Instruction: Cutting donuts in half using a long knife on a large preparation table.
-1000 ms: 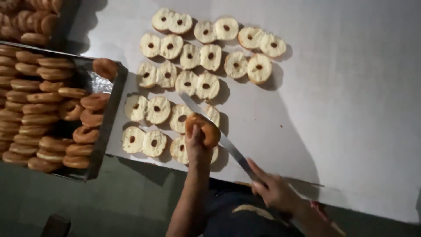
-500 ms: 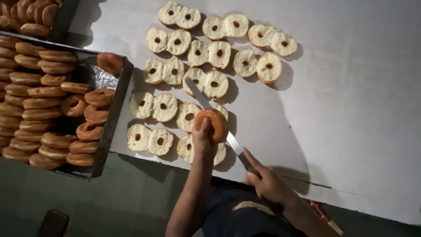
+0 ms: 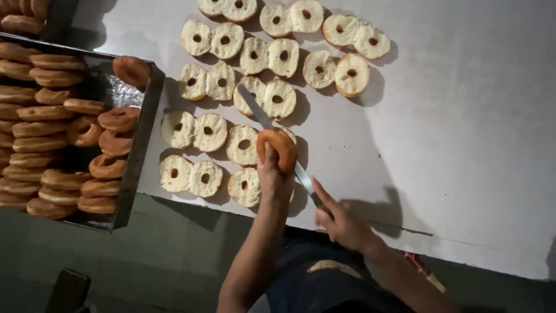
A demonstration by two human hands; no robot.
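**Golden ring on edge, blade at its middle**

Metal tray (image 3: 142, 145) at the far left holds stacked brown doughnuts (image 3: 52, 116), one perched on its rim. Just to its right, on the white surface (image 3: 463, 145), cut halves (image 3: 255, 87) lie crumb-side up in rows.

In front of the rows, the left hand (image 3: 272, 174) is clenched around a whole doughnut (image 3: 278, 148), holding it upright on its edge above the nearest halves, its brown face turned towards the camera. A long knife (image 3: 263, 116) passes behind it. The blade's long axis runs diagonally, its tip pointing up and left over the halves, its handle down and right in the right hand (image 3: 341, 223), which is closed around the grip.

The risk, as I judge it, lies in the fingers wrapped so close to the blade: a slip of the soft doughnut could bring the edge against them. A tilted blade would probably also leave uneven halves.
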